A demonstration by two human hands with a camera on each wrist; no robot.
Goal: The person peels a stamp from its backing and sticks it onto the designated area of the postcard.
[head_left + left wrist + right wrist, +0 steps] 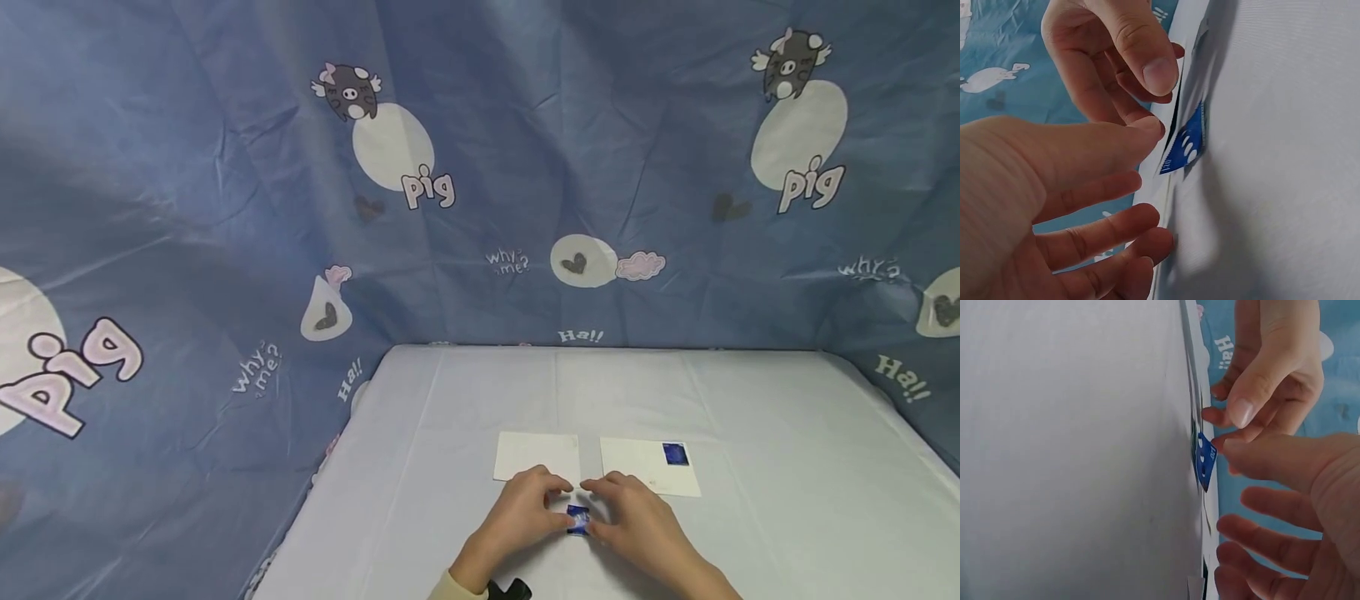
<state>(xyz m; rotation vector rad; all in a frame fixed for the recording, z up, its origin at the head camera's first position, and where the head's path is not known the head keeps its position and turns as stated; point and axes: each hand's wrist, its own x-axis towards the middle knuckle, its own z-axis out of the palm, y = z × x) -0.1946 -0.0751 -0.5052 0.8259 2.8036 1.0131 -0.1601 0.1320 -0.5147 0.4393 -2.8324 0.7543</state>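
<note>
Blue stamp, over the white tabletop, between both thumbs, at three o'clock from the left hand and nine from the right hand, long axis roughly twelve-to-six, neither clearly nearer, with forefingers wide of the thumbs and firm contact impossible to tell.

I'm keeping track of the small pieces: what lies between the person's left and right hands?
In the head view, a small blue postage stamp is between the left hand and the right hand, close by both thumbs.
</note>
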